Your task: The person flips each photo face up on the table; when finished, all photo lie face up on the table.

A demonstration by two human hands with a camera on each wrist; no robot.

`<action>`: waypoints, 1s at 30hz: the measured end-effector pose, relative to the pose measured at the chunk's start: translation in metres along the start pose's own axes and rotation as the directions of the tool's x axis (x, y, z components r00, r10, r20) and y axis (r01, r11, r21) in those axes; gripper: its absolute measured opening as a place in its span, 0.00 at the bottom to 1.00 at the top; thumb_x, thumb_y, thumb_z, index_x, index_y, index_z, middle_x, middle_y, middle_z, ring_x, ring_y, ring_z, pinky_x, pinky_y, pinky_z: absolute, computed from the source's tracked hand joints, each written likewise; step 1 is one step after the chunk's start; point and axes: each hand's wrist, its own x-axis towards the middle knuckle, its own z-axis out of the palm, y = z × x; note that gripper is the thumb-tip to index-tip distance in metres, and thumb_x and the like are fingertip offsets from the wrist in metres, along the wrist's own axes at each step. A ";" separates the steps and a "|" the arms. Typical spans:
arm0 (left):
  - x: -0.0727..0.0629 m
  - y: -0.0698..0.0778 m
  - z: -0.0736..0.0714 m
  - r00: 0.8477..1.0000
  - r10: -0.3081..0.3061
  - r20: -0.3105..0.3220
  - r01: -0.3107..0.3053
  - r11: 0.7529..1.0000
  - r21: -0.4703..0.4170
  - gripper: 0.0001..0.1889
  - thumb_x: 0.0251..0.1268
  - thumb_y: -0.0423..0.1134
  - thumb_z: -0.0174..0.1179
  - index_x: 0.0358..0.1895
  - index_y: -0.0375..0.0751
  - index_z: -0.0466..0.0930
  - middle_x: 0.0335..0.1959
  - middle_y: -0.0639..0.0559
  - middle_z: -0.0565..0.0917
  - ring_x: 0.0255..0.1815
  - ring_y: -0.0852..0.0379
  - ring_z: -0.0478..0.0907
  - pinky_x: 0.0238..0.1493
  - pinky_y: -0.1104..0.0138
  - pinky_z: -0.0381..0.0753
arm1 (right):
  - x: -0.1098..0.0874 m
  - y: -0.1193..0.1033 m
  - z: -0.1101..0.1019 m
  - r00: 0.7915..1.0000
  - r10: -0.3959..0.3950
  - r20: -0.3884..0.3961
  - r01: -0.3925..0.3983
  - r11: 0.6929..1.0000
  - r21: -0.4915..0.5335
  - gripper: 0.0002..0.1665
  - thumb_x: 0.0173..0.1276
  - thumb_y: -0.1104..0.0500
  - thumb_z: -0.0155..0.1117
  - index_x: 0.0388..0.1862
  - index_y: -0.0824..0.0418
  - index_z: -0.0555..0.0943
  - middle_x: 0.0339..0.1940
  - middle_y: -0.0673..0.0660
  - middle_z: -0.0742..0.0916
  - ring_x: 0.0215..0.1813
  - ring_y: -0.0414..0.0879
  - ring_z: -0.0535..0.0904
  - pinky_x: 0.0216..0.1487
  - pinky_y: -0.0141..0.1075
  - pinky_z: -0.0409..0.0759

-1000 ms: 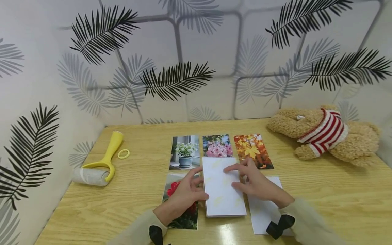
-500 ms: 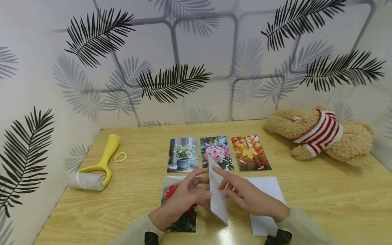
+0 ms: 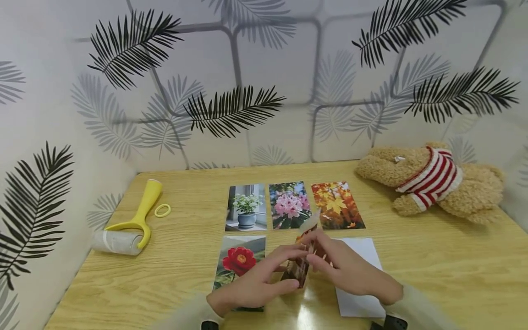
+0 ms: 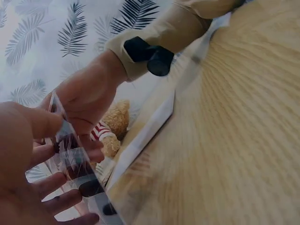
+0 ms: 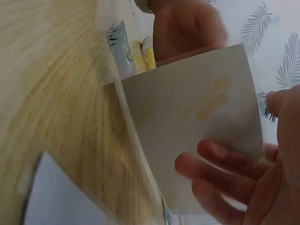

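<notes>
Between my two hands a small stack of photo prints (image 3: 298, 271) stands on edge above the table. My left hand (image 3: 257, 280) grips it from the left, its fingers lying along the picture face (image 4: 79, 164) in the left wrist view. From the other side my right hand (image 3: 350, 268) holds it, fingertips against the white back (image 5: 187, 108) with yellow lettering. Around them lie a red flower photo (image 3: 240, 260), a potted plant photo (image 3: 246, 208), a pink flower photo (image 3: 288, 205), an autumn leaf photo (image 3: 338, 206) and a white face-down print (image 3: 363, 256).
A yellow-handled lint roller (image 3: 142, 211) lies at the left of the wooden table (image 3: 194, 201), beside a yellow ring (image 3: 162, 211). At the back right a teddy bear (image 3: 429, 178) in a striped sweater lies on its side. Leaf-patterned wall covering (image 3: 280, 128) rises behind.
The stack, held flat white side up a second ago, has been tilted upright and now shows some picture faces. Its prints look slightly fanned at the top. Both hands stay around it.
</notes>
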 end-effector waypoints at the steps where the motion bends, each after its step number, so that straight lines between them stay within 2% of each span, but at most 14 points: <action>1: 0.000 -0.001 0.001 1.000 0.015 0.003 -0.015 0.999 0.046 0.25 0.73 0.38 0.52 0.71 0.51 0.61 0.75 0.53 0.57 0.74 0.51 0.56 0.65 0.57 0.68 | -0.001 0.000 -0.002 1.000 0.001 -0.005 -0.001 1.000 0.003 0.11 0.78 0.59 0.46 0.55 0.55 0.71 0.33 0.48 0.83 0.28 0.38 0.76 0.28 0.32 0.75; 3: -0.001 -0.002 0.002 0.999 0.045 0.007 -0.046 0.992 0.120 0.24 0.71 0.36 0.55 0.69 0.48 0.65 0.74 0.51 0.58 0.74 0.50 0.56 0.66 0.58 0.68 | -0.003 0.000 -0.004 1.000 0.014 -0.012 -0.014 0.999 0.035 0.08 0.77 0.59 0.48 0.50 0.55 0.74 0.31 0.47 0.83 0.25 0.38 0.76 0.26 0.31 0.75; 6: 0.000 -0.004 0.004 0.998 0.056 0.019 -0.058 0.976 0.211 0.22 0.68 0.32 0.58 0.64 0.42 0.70 0.73 0.49 0.60 0.74 0.50 0.56 0.69 0.59 0.64 | -0.007 0.003 -0.006 1.000 0.027 -0.013 -0.026 0.997 0.079 0.05 0.75 0.60 0.53 0.44 0.58 0.76 0.24 0.48 0.82 0.21 0.37 0.74 0.23 0.30 0.72; 8: 0.000 -0.005 0.004 0.998 0.030 0.048 -0.042 0.965 0.258 0.20 0.66 0.30 0.58 0.61 0.40 0.72 0.72 0.48 0.61 0.74 0.50 0.57 0.70 0.61 0.64 | -0.009 0.006 -0.007 0.998 0.064 0.009 -0.064 0.993 0.094 0.06 0.73 0.61 0.55 0.45 0.60 0.78 0.19 0.47 0.80 0.18 0.35 0.72 0.20 0.29 0.69; 10: 0.002 -0.006 0.004 0.997 -0.016 0.081 -0.011 0.947 0.322 0.19 0.65 0.30 0.59 0.59 0.39 0.73 0.70 0.48 0.62 0.72 0.52 0.59 0.70 0.62 0.64 | -0.012 0.008 -0.008 0.993 0.112 0.038 -0.115 0.991 0.066 0.11 0.72 0.62 0.57 0.50 0.62 0.78 0.15 0.45 0.77 0.16 0.32 0.67 0.18 0.28 0.66; 12: 0.003 -0.006 0.005 0.992 -0.059 0.115 0.009 0.918 0.396 0.20 0.65 0.31 0.60 0.60 0.40 0.73 0.69 0.49 0.63 0.70 0.54 0.60 0.68 0.63 0.64 | -0.014 0.011 -0.010 0.982 0.170 0.077 -0.173 0.984 0.033 0.17 0.70 0.63 0.57 0.56 0.64 0.78 0.15 0.43 0.74 0.16 0.31 0.64 0.17 0.28 0.65; 14: 0.004 -0.006 0.005 0.987 -0.090 0.134 0.015 0.878 0.478 0.20 0.65 0.34 0.60 0.60 0.44 0.74 0.68 0.51 0.65 0.68 0.55 0.61 0.67 0.62 0.65 | -0.015 0.014 -0.012 0.971 0.207 0.122 -0.209 0.978 0.008 0.21 0.69 0.63 0.58 0.61 0.65 0.76 0.13 0.42 0.72 0.15 0.31 0.63 0.17 0.27 0.63; 19: 0.003 -0.006 0.006 0.986 -0.123 0.115 0.026 0.786 0.617 0.21 0.64 0.42 0.62 0.61 0.53 0.74 0.68 0.55 0.66 0.67 0.57 0.62 0.66 0.54 0.64 | -0.013 0.021 -0.014 0.962 0.177 0.210 -0.172 0.984 -0.038 0.24 0.69 0.63 0.59 0.64 0.66 0.74 0.12 0.40 0.68 0.14 0.31 0.59 0.18 0.26 0.61; 21: 0.002 -0.007 0.006 0.986 -0.128 0.106 0.030 0.762 0.646 0.21 0.64 0.44 0.62 0.61 0.54 0.75 0.69 0.56 0.66 0.67 0.56 0.62 0.66 0.52 0.63 | -0.010 0.023 -0.014 0.959 0.164 0.231 -0.157 0.986 -0.049 0.25 0.69 0.63 0.60 0.64 0.67 0.74 0.11 0.40 0.67 0.14 0.31 0.58 0.18 0.26 0.61; 25: -0.002 -0.009 0.002 0.986 -0.137 0.093 0.040 0.739 0.672 0.21 0.64 0.46 0.63 0.60 0.56 0.75 0.69 0.57 0.67 0.68 0.56 0.62 0.67 0.50 0.60 | -0.005 0.025 -0.011 0.956 0.157 0.246 -0.144 0.987 -0.071 0.26 0.68 0.62 0.61 0.64 0.67 0.74 0.11 0.41 0.68 0.13 0.31 0.58 0.18 0.26 0.62; 30: -0.006 -0.012 -0.005 0.985 -0.150 0.083 0.057 0.746 0.664 0.21 0.64 0.46 0.63 0.60 0.57 0.74 0.69 0.57 0.66 0.67 0.56 0.62 0.68 0.49 0.58 | 0.002 0.026 -0.006 0.957 0.173 0.234 -0.152 0.983 -0.106 0.26 0.68 0.62 0.62 0.65 0.64 0.75 0.10 0.42 0.70 0.13 0.31 0.60 0.18 0.26 0.62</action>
